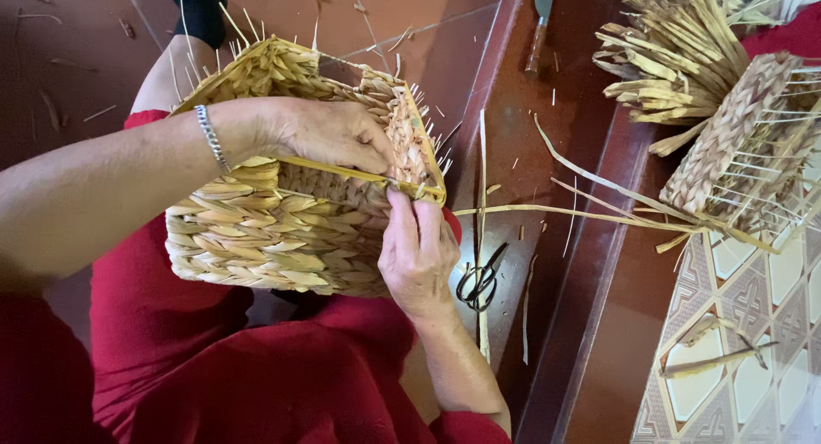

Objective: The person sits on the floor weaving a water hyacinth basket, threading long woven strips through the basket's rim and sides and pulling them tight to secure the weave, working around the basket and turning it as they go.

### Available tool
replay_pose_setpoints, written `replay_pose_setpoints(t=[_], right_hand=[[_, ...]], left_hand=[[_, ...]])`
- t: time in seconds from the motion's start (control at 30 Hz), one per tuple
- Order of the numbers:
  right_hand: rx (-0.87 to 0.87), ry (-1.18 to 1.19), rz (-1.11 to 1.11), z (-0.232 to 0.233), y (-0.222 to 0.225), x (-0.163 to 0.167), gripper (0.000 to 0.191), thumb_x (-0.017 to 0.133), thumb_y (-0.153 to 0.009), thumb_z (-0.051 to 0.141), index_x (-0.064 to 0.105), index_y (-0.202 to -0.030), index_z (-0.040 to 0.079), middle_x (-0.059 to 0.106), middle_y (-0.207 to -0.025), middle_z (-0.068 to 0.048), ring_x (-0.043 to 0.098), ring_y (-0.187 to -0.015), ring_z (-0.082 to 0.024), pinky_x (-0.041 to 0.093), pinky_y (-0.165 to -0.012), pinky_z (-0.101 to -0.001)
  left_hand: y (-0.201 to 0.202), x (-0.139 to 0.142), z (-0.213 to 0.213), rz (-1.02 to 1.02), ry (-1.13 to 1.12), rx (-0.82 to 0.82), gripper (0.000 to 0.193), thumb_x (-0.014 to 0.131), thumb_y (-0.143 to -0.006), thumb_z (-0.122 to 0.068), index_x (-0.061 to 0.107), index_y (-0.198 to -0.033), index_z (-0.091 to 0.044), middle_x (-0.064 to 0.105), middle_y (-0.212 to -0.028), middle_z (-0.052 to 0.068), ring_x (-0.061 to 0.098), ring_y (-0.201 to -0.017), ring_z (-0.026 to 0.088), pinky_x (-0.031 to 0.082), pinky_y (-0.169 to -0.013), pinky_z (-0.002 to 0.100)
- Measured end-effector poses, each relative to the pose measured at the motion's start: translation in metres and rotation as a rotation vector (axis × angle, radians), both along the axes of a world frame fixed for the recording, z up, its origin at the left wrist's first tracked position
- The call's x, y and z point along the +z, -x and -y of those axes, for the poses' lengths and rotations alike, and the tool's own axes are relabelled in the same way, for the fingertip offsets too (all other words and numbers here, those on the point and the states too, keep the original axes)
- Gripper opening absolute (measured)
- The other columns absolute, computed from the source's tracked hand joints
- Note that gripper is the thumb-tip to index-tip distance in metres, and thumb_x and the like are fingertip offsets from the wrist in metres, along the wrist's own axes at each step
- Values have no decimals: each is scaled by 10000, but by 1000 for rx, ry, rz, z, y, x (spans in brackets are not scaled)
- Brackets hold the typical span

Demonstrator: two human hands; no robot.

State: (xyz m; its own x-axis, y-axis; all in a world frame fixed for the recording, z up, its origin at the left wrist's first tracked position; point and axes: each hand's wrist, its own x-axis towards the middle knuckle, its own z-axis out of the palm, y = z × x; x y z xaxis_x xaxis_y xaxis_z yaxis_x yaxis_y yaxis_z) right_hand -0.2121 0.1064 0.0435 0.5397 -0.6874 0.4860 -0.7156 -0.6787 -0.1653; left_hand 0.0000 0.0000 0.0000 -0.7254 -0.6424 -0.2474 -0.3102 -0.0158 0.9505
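The woven straw basket (pixel 282 213) rests on the lap, walls fully plaited. The left hand (pixel 329 134) clamps its rim; the right hand (pixel 416 247) pinches a strand at the unfinished edge, stakes protruding.

Basket (pixel 274 239): woven dry straw, rough, matt. Scissors (pixel 479 281): dark metal. Floor (pixel 547 153): glossy red-brown tile; skirt (pixel 256 375): red cloth.

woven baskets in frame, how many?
2. One basket rests on the person's lap, with the left hand and right hand at its rim. An unfinished basket lies at the right edge, partly cut off.
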Motion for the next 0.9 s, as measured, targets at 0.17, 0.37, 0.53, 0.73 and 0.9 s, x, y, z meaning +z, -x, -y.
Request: replay_pose_setpoints(t=[0.17,0.37,0.53,0.73,0.9], right_hand=[[-4,-17,-99,11,-2,9,310,714,-920,22,632,-1218,39,537,-957,-121,633,-825,-300,511,-711,-425],[59,-117,21,11,6,22,358,739,-876,7,659,-1219,69,572,-953,-110,636,-828,-276,529,-735,-408],[28,-189,294,18,7,16,299,757,-977,-24,609,-1216,78,669,-1011,-97,699,-835,-229,560,-722,-336],[-77,-384,329,16,23,30,400,837,-859,34,673,-1224,42,709,-920,-102,683,-696,-158,548,-584,-275],[-52,-369,251,21,43,46,230,818,-908,30,725,-1118,28,724,-924,-86,710,-783,-133,558,-688,-277]], left_hand=[[4,1,5,-143,-347,-1,302,673,-910,-200,784,-1142,-41,757,-774,32,670,-669,124,566,-607,301],[2,5,7,-223,-568,34,210,672,-895,-211,758,-1002,-51,721,-679,81,687,-568,126,594,-513,313],[7,3,8,-148,-375,118,193,724,-858,-217,784,-886,-35,728,-689,30,643,-569,99,522,-516,272],[5,3,18,227,82,69,192,680,-799,-225,667,-707,-57,558,-561,24,480,-502,135,370,-452,346],[-20,0,19,612,94,-11,309,633,-879,-217,570,-685,14,522,-562,66,478,-520,207,427,-516,398]])
